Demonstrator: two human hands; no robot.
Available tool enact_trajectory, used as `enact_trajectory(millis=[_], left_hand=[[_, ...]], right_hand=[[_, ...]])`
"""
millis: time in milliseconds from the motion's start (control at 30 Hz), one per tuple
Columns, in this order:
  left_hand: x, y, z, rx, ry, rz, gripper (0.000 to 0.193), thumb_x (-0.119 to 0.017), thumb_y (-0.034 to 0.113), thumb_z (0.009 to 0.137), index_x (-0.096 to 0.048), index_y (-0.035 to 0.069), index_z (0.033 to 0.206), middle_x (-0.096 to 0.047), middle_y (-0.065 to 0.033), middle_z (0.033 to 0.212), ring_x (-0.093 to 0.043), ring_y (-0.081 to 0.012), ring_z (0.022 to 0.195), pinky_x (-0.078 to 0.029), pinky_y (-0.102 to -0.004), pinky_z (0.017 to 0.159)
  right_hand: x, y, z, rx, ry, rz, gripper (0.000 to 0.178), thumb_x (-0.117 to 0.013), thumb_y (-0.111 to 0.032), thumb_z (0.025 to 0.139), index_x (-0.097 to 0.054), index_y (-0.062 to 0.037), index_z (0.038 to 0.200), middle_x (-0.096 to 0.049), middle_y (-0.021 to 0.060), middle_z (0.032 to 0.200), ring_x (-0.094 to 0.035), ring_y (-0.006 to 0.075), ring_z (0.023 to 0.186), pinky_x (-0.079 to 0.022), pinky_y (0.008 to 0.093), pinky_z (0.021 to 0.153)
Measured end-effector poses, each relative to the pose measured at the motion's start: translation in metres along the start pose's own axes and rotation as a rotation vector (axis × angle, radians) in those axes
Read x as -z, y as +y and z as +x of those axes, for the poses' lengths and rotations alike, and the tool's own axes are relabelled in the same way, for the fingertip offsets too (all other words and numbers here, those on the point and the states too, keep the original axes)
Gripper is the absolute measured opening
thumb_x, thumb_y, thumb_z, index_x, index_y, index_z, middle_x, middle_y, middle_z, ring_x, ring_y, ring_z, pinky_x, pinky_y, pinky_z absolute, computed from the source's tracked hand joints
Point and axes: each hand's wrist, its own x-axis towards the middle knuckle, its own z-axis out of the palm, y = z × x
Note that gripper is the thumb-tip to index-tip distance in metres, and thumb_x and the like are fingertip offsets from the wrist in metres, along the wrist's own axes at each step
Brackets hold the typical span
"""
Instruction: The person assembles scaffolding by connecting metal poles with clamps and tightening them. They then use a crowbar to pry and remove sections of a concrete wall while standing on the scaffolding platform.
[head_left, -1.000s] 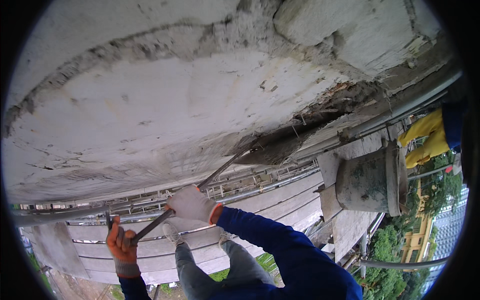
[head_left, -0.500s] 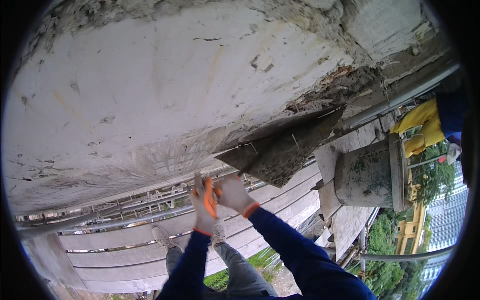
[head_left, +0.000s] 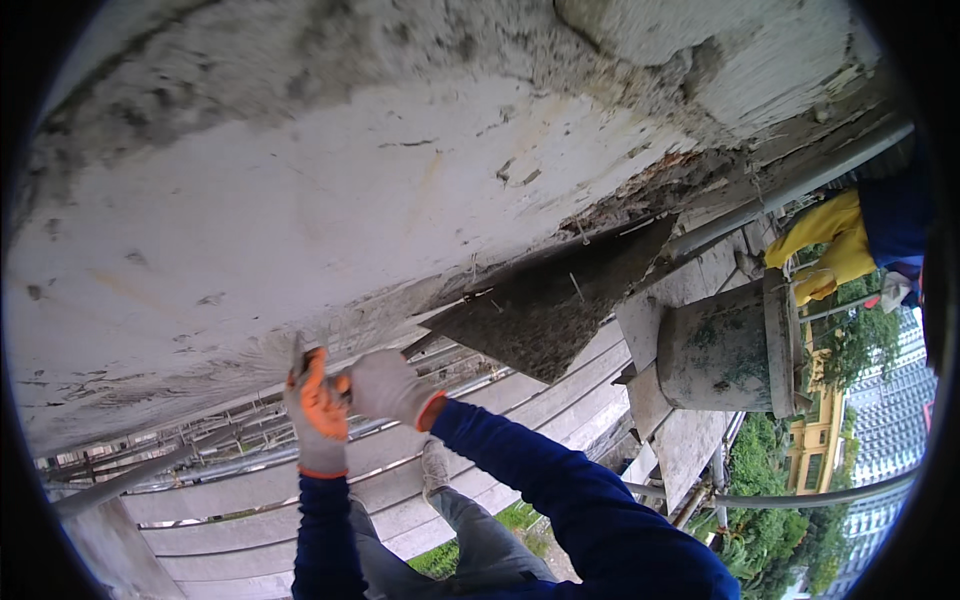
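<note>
My left hand (head_left: 318,415), in a pale glove with an orange palm, is closed close to the lower part of the rough pale wall (head_left: 260,230). A narrow grey tip (head_left: 298,350) sticks up past its fingers; the kind of tool is unclear. Just beside it, my right hand (head_left: 390,388) is wrapped round a hand tool. The brown butt end (head_left: 343,384) of that tool points at my left hand, and a dark flat part (head_left: 424,346) shows on the other side. To the right, a mortar-stained dark board (head_left: 550,325) lies tilted against the wall.
A dirty bucket (head_left: 715,350) lies sideways in view on planks at the right. Over it reaches another person's yellow-gloved hand (head_left: 825,240). Scaffold planks (head_left: 240,535) with gaps run under my feet. Metal pipes (head_left: 800,185) cross nearby; trees and buildings show far below.
Both my hands have moved left and slightly up along the wall, staying close together with their tools. My view has shifted a little; the board and bucket stay in place.
</note>
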Motion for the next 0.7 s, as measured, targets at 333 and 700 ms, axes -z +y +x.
enact_trajectory(millis=[333,700], left_hand=[[-0.017,-0.056,-0.029,-0.024,0.001,0.320,0.039,-0.052,0.020,0.109,-0.054,0.006,0.145,-0.071,-0.0076,0.119,-0.072,-0.0141,0.084,-0.060,-0.0295,0.063],[-0.015,-0.192,0.023,0.094,0.228,-0.010,0.021,-0.070,0.009,0.097,-0.064,0.009,0.117,-0.066,0.0002,0.078,-0.042,-0.0075,0.044,-0.029,-0.0252,0.039]], right_hand=[[-0.036,0.052,-0.039,0.004,-0.035,0.019,0.019,-0.067,-0.029,0.089,-0.080,-0.0153,0.090,-0.077,0.0104,0.084,-0.075,0.0294,0.082,-0.057,0.0465,0.074],[-0.115,0.152,-0.055,-0.273,0.105,-0.355,0.012,-0.069,-0.026,0.082,-0.078,-0.0204,0.076,-0.073,0.0091,0.080,-0.071,0.0277,0.090,-0.046,0.0502,0.101]])
